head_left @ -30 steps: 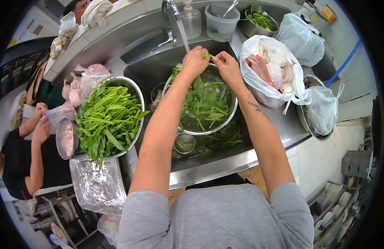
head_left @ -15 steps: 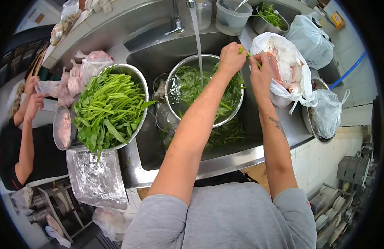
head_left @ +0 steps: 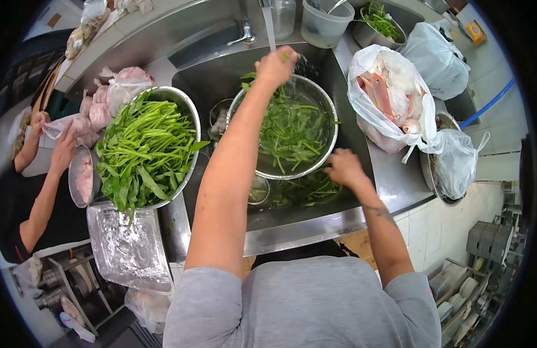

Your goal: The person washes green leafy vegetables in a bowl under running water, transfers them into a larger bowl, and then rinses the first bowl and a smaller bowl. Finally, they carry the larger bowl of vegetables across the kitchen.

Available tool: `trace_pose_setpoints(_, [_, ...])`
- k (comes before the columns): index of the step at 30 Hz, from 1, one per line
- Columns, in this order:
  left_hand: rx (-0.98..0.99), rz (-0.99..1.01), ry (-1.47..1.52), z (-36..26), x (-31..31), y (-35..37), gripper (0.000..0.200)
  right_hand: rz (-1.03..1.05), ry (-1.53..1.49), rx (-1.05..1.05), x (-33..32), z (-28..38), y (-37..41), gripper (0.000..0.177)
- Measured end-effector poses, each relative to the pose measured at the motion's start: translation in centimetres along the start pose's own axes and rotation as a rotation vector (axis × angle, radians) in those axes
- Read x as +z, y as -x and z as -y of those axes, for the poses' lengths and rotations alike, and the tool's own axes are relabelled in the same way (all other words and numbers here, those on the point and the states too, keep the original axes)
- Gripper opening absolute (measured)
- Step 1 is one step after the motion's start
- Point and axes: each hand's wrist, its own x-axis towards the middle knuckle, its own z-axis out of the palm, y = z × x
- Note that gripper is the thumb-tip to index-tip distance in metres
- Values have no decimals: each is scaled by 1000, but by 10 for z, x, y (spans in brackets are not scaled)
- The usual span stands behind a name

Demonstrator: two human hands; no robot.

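Steel counter (head_left: 393, 180): metal bowl (head_left: 191, 119) of greens (head_left: 142, 148) left of sink (head_left: 352, 124), white bag (head_left: 367, 123) right

Around the metal bowl (head_left: 328, 110) in the sink (head_left: 355, 119), my open lane is at 3 o'clock, between rim and sink wall, with my right hand (head_left: 345, 167) at its lower end, at 4. The white bag (head_left: 354, 84) bulges outside that wall. At 12, falling water (head_left: 269, 26) and my left hand (head_left: 275, 66) block entry; my left forearm (head_left: 229, 165) bars 8. Loose greens (head_left: 321, 188) crowd 5, a small cup (head_left: 258, 189) 7.
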Motion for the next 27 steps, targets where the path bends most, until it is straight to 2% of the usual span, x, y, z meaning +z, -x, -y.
trace_pose_setpoints(2, [75, 3, -89, 6, 16, 19, 29, 227, -522, -53, 43, 21, -44, 33])
trace_pose_setpoints(3, [130, 21, -129, 11, 21, 33, 29, 190, -542, -109, 81, 33, -71, 34])
trace_pose_setpoints(4, [187, 39, -172, 13, 22, 49, 30, 217, -448, -80, 101, 53, -86, 33])
trace_pose_setpoints(6, [98, 157, -192, 10, 12, 78, 32, 196, -344, -10, 110, 80, -101, 29])
trace_pose_setpoints(8, [41, 160, -252, 27, 6, 108, 34, 129, -338, 83, 115, 99, -99, 24])
trace_pose_setpoints(9, [21, 157, -283, 33, -1, 116, 36, 32, -377, 108, 120, 99, -104, 23])
trace_pose_setpoints(12, [-36, 166, -216, 11, -42, 148, 39, 31, -530, 34, 79, 72, -102, 21])
trace_pose_setpoints(13, [-164, 210, -168, -11, -61, 155, 39, -109, -476, -26, 59, 58, -95, 20])
trace_pose_setpoints(14, [-146, 180, -140, -22, -74, 164, 39, -247, -422, -91, 37, 45, -85, 19])
trace_pose_setpoints(16, [-108, 117, -95, -41, -101, 180, 39, -472, -585, -102, -4, 29, -62, 16])
trace_pose_setpoints(18, [-82, 199, -148, -72, -148, 191, 35, -529, -697, -86, -30, 13, -49, 17])
trace_pose_setpoints(20, [18, 169, -260, -91, -200, 195, 32, -507, -813, -68, -51, 10, -36, 16])
trace_pose_setpoints(24, [103, 122, -797, -130, -289, 179, 34, -370, -1243, -190, -64, 11, -25, 11])
trace_pose_setpoints(27, [21, 301, -894, -116, -311, 152, 40, -160, -1520, -146, -66, 20, -22, 9])
